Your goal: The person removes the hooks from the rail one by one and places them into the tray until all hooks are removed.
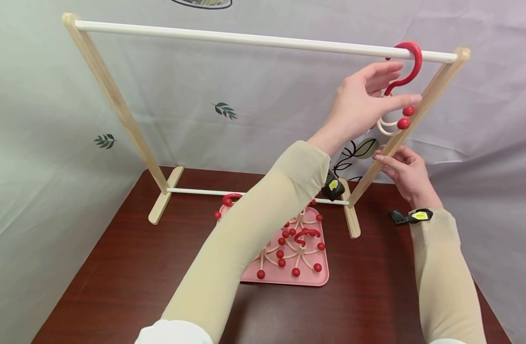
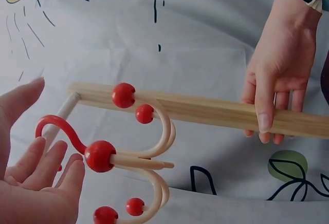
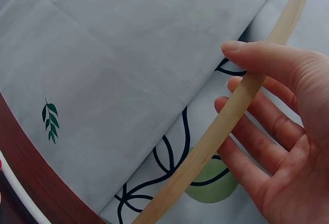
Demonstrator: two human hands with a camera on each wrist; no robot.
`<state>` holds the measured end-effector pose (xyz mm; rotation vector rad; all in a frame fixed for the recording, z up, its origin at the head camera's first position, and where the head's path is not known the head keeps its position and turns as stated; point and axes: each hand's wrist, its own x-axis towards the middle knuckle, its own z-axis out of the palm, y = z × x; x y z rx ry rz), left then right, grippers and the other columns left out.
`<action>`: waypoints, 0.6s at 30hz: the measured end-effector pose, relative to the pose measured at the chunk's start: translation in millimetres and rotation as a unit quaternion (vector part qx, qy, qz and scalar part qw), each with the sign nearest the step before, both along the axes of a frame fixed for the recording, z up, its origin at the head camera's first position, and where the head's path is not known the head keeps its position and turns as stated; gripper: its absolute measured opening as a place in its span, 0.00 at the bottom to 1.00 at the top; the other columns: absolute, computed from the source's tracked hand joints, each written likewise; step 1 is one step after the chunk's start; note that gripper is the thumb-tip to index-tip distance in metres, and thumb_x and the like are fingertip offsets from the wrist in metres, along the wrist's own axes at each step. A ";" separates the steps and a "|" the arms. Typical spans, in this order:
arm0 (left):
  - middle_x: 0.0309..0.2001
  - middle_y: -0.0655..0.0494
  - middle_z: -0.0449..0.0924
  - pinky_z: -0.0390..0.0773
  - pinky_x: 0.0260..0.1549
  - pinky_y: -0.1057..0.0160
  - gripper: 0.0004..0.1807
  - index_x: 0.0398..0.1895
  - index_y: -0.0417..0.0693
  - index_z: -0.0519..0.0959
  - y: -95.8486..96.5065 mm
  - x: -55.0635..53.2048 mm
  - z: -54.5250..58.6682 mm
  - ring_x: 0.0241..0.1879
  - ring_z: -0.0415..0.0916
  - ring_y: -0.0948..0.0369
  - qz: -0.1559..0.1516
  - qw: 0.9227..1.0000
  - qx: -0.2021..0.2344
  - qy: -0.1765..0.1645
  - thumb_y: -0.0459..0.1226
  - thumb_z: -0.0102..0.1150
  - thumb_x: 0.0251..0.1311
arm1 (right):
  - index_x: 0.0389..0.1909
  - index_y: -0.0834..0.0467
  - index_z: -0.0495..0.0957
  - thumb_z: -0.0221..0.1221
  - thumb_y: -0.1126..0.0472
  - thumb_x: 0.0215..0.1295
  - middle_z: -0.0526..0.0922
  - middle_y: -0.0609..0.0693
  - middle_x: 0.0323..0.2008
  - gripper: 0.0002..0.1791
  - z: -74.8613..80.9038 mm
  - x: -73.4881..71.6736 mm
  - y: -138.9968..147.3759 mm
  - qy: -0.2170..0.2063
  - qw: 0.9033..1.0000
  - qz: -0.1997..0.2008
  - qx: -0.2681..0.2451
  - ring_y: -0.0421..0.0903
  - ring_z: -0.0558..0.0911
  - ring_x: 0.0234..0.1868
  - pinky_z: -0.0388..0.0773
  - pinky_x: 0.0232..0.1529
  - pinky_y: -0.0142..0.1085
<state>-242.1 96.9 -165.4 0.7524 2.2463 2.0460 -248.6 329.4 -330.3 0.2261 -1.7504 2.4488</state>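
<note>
A hanger (image 1: 419, 59) with a red hook and curved pale arms tipped in red balls hangs from the white top rod (image 1: 245, 39) of a wooden rack, near its right end. My left hand (image 1: 359, 98) is at the hanger's neck, its fingers and thumb spread on either side. In the left wrist view its fingertips lie close to the hook and the red ball (image 2: 99, 156); whether they touch is unclear. Lower down, my right hand (image 1: 411, 177) holds the rack's right post (image 3: 221, 124), thumb in front and fingers behind.
A pink tray (image 1: 310, 279) with several similar hangers lies on the dark red table (image 1: 112, 272), partly hidden by my left sleeve. The rack stands on two wooden feet, left (image 1: 166, 196) and right (image 1: 352, 222), joined by a lower white rod (image 1: 198, 192). Patterned cloth hangs behind.
</note>
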 end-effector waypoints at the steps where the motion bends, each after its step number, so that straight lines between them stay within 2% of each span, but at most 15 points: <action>1: 0.55 0.76 0.78 0.68 0.49 0.84 0.36 0.67 0.61 0.76 0.7 -0.9 -0.4 0.51 0.70 0.86 -0.004 1.000 -0.004 0.002 0.40 0.79 0.54 | 0.54 0.69 0.79 0.61 0.77 0.66 0.87 0.55 0.44 0.16 0.2 0.2 0.1 -0.001 1.000 -0.001 0.000 0.48 0.87 0.46 0.83 0.49 0.36; 7: 0.58 0.77 0.74 0.65 0.52 0.84 0.40 0.71 0.62 0.73 6.3 -2.9 -2.3 0.54 0.67 0.85 -0.033 0.998 -0.037 0.032 0.41 0.79 0.52 | 0.54 0.68 0.80 0.61 0.78 0.66 0.87 0.56 0.45 0.16 0.9 2.0 1.1 -0.002 1.000 -0.003 -0.003 0.48 0.87 0.46 0.83 0.49 0.36; 13: 0.56 0.80 0.74 0.66 0.50 0.82 0.41 0.71 0.68 0.72 8.8 -0.2 3.2 0.51 0.67 0.86 -0.010 0.997 -0.065 0.038 0.44 0.80 0.51 | 0.56 0.68 0.79 0.61 0.78 0.67 0.88 0.56 0.44 0.17 1.3 3.2 0.8 -0.002 1.000 -0.001 -0.004 0.48 0.87 0.46 0.83 0.50 0.36; 18: 0.52 0.76 0.78 0.70 0.47 0.82 0.35 0.66 0.63 0.77 1.3 -1.1 8.6 0.47 0.71 0.85 0.009 0.998 -0.040 0.037 0.43 0.79 0.53 | 0.53 0.68 0.80 0.60 0.79 0.66 0.88 0.57 0.43 0.15 2.8 2.4 0.3 0.001 1.000 0.000 -0.012 0.50 0.87 0.47 0.83 0.49 0.37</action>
